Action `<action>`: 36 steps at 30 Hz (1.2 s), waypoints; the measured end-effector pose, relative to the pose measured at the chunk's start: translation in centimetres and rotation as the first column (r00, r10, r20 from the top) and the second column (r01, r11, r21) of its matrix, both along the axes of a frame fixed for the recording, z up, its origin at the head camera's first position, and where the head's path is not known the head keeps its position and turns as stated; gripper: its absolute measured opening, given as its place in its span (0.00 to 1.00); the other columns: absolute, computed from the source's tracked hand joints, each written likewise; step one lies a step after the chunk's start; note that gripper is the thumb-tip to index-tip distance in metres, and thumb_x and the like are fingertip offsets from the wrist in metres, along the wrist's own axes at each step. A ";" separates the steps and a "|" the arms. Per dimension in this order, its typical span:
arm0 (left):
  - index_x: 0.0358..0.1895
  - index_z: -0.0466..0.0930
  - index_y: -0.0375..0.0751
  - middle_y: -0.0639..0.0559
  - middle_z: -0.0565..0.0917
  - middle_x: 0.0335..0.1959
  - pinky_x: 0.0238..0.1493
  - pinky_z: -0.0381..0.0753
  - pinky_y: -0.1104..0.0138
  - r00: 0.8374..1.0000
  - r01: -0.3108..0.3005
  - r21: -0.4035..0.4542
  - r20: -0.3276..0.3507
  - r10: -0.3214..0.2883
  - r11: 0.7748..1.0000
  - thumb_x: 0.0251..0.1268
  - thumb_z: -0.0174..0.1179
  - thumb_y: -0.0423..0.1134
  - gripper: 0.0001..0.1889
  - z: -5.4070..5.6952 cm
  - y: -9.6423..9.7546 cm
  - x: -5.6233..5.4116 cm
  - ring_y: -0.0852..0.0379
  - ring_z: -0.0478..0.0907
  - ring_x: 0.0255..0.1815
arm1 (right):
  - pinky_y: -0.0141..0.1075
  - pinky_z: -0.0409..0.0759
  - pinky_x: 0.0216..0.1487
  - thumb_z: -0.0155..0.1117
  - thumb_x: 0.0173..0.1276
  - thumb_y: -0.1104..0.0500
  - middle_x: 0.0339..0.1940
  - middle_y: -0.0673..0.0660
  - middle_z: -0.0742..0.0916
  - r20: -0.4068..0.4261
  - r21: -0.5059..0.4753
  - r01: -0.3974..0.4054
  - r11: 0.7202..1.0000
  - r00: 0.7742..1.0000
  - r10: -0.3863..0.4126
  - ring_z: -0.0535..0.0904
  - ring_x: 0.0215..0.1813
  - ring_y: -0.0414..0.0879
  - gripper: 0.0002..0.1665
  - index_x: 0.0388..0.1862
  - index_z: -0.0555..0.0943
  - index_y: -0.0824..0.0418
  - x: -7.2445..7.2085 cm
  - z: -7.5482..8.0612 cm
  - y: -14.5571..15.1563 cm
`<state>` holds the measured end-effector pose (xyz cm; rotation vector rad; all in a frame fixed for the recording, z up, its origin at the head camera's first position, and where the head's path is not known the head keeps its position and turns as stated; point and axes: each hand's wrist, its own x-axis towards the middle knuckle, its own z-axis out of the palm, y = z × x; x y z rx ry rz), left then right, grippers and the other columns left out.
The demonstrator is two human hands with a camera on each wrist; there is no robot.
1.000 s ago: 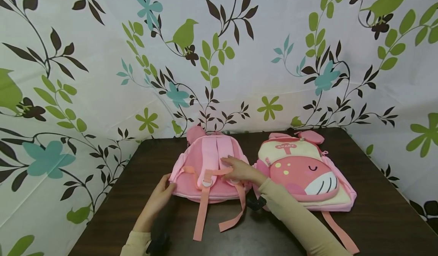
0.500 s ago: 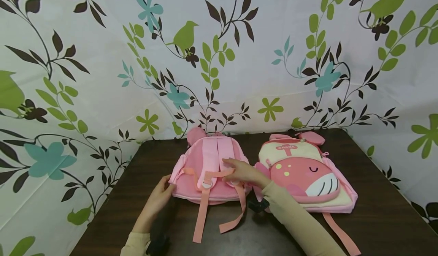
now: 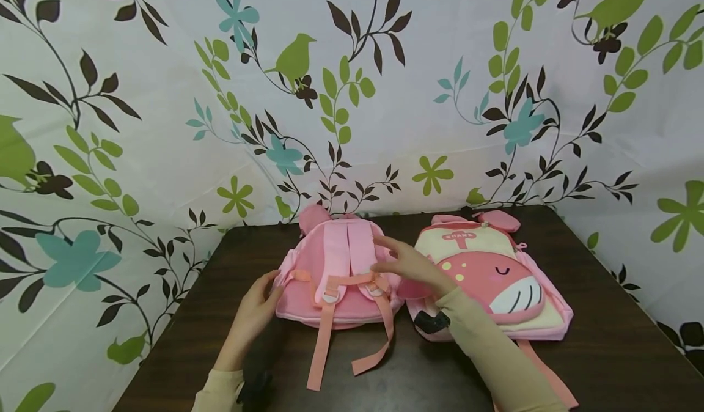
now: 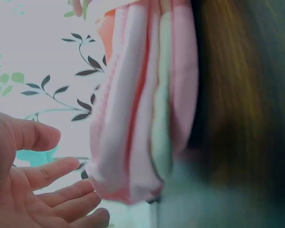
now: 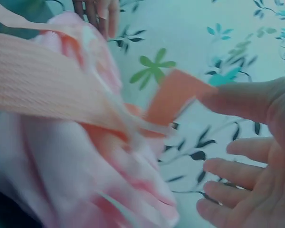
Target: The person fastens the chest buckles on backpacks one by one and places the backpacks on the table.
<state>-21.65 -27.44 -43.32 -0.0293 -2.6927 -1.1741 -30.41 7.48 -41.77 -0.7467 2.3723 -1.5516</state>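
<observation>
A pink backpack (image 3: 308, 250) lies back side up on the table, its padded shoulder straps (image 3: 335, 247) upward and orange webbing tails (image 3: 321, 357) hanging toward the front. My left hand (image 3: 254, 311) is at its lower left corner; in the left wrist view its fingers (image 4: 61, 194) are spread beside the pack's layered side. Over the right shoulder strap hovers my right hand (image 3: 415, 265), thumb and fingers apart. In the right wrist view, the thumb (image 5: 242, 102) overlaps the end of an orange webbing strap (image 5: 173, 97), the other fingers extended and holding nothing.
To the right lies a second backpack (image 3: 484, 239), cream and pink with a whale-face pocket (image 3: 478, 277), an orange strap (image 3: 550, 375) trailing forward. Both packs are on a dark wooden table (image 3: 214, 290). Behind hangs a white cloth (image 3: 407, 112) printed with leaves and birds.
My right hand has let go of the orange webbing and lifted up and right, its fingers opening. My left hand has loosened from the pack's corner and shifted slightly upward. The packs stay put.
</observation>
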 end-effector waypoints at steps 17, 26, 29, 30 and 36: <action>0.64 0.77 0.34 0.37 0.81 0.58 0.59 0.74 0.43 0.970 0.216 -0.033 -0.105 -0.218 0.976 0.71 0.61 0.36 0.21 -0.2 6.6 -2.6 0.40 0.78 0.54 | 0.56 0.58 0.75 0.67 0.71 0.56 0.77 0.65 0.67 -0.072 -0.065 0.076 0.995 0.994 -0.081 0.60 0.77 0.65 0.43 0.79 0.61 0.65 -0.6 -0.2 3.9; 0.65 0.77 0.35 0.41 0.81 0.58 0.51 0.80 0.52 0.941 0.332 -0.025 -0.066 -0.333 0.943 0.72 0.62 0.39 0.21 -1.3 9.0 -3.4 0.47 0.78 0.48 | 0.59 0.55 0.75 0.67 0.71 0.56 0.79 0.66 0.64 -0.064 -0.007 0.006 1.000 0.998 -0.007 0.57 0.78 0.64 0.44 0.79 0.58 0.66 -0.8 -1.0 3.9; 0.65 0.77 0.36 0.40 0.81 0.60 0.56 0.80 0.49 0.936 0.348 -0.022 -0.047 -0.348 0.937 0.73 0.62 0.41 0.22 -1.7 9.2 -3.3 0.45 0.80 0.54 | 0.60 0.57 0.74 0.68 0.71 0.55 0.78 0.66 0.65 -0.069 0.035 -0.021 0.999 0.997 0.023 0.59 0.77 0.64 0.45 0.79 0.59 0.67 -0.9 -1.3 3.8; 0.65 0.77 0.36 0.40 0.81 0.60 0.56 0.80 0.48 0.934 0.353 -0.022 -0.043 -0.354 0.935 0.73 0.61 0.41 0.22 -1.8 9.2 -3.3 0.44 0.80 0.55 | 0.60 0.59 0.73 0.68 0.70 0.54 0.78 0.67 0.66 -0.072 0.052 -0.028 0.998 0.997 0.031 0.60 0.77 0.65 0.45 0.79 0.59 0.68 -0.9 -1.4 3.8; 0.65 0.76 0.34 0.41 0.82 0.57 0.54 0.81 0.50 0.916 0.396 -0.066 -0.038 -0.399 0.916 0.75 0.59 0.42 0.22 -2.5 9.1 -3.5 0.46 0.81 0.54 | 0.60 0.65 0.70 0.70 0.68 0.49 0.77 0.64 0.68 -0.011 0.150 -0.033 0.988 0.999 0.035 0.64 0.74 0.64 0.47 0.79 0.61 0.63 -0.8 -1.4 3.6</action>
